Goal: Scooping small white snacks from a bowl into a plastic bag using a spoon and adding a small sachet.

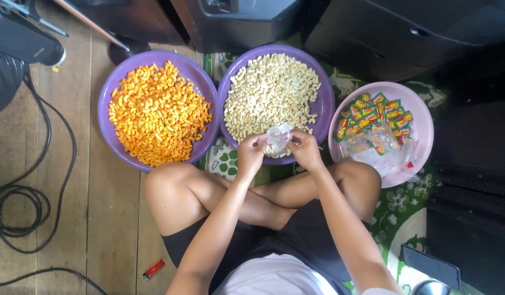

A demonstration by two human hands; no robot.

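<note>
Both my hands meet over the near rim of the middle purple bowl (324,104), which is full of pale curved snack pieces (271,90). My left hand (250,154) and my right hand (305,148) pinch a small clear plastic bag (278,136) between them, each on one side. To the left stands a second purple bowl (113,90) heaped with orange curved snack pieces (158,112). On the right a pink bowl (424,123) holds several small red, green and yellow sachets (373,113) and a bundle of clear plastic bags (378,150).
I sit cross-legged on a wooden floor (88,180) and a green patterned mat (397,210). Black cables (20,205) coil at the left. A red lighter (153,269) lies by my left thigh. Dark furniture (383,38) lines the far side and the right.
</note>
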